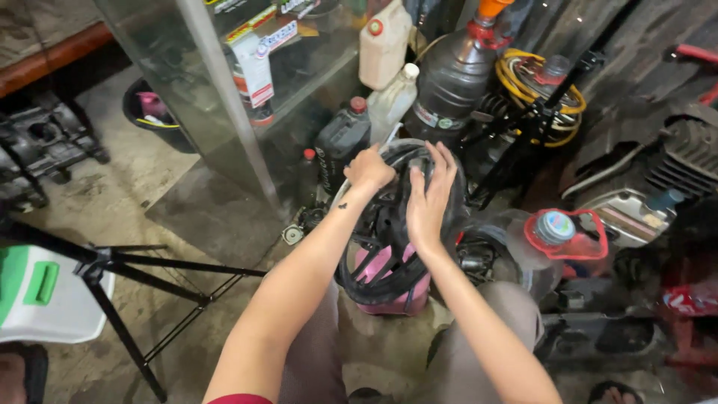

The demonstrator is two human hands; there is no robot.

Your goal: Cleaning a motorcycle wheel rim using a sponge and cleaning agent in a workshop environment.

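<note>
Head view: both hands work on a black wheel standing upright on a pink tub between the person's knees. The left hand is curled shut over the tyre's far rim. The right hand lies just right of it, fingers spread flat against the tyre, gripping nothing. Oil jugs stand beyond, a tripod on the left.

Soft, even daylight falls from the upper left, brightening the concrete floor. The right side sinks into dim shadow. Focus is fairly sharp; straight edges bow near the borders.
</note>
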